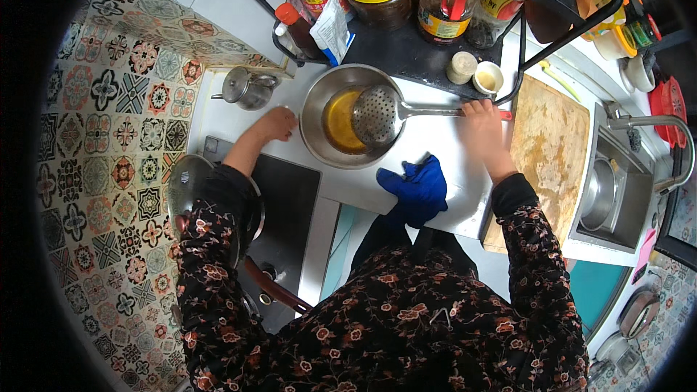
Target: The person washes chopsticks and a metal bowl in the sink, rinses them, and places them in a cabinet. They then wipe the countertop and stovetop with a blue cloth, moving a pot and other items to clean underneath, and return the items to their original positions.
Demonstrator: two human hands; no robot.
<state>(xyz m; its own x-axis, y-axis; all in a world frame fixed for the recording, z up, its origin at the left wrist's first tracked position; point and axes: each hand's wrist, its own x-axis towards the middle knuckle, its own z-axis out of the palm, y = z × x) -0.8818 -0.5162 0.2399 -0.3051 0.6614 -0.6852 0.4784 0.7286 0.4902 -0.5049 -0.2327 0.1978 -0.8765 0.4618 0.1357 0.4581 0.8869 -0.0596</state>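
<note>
A metal skimmer (375, 115) lies across a stainless steel bowl (311, 141) that holds yellow-brown liquid (340, 120). The skimmer's perforated head is inside the bowl, and its handle reaches right over the rim to a red end. My right hand (483, 120) is on that handle near the red end; it is slightly blurred, and whether the fingers are closed round it is hard to tell. My left hand (279, 122) is beside the bowl's left rim, its fingers curled, with nothing visible in them. A blue cloth or glove (416, 188) lies at the counter's front edge, below the bowl.
A lidded metal pot (248, 89) stands behind my left hand. Jars and bottles fill the black rack (403, 60) at the back. On the right are a wooden cutting board (550, 158) and a sink (634, 196). A pan with a glass lid (188, 179) sits by my left forearm.
</note>
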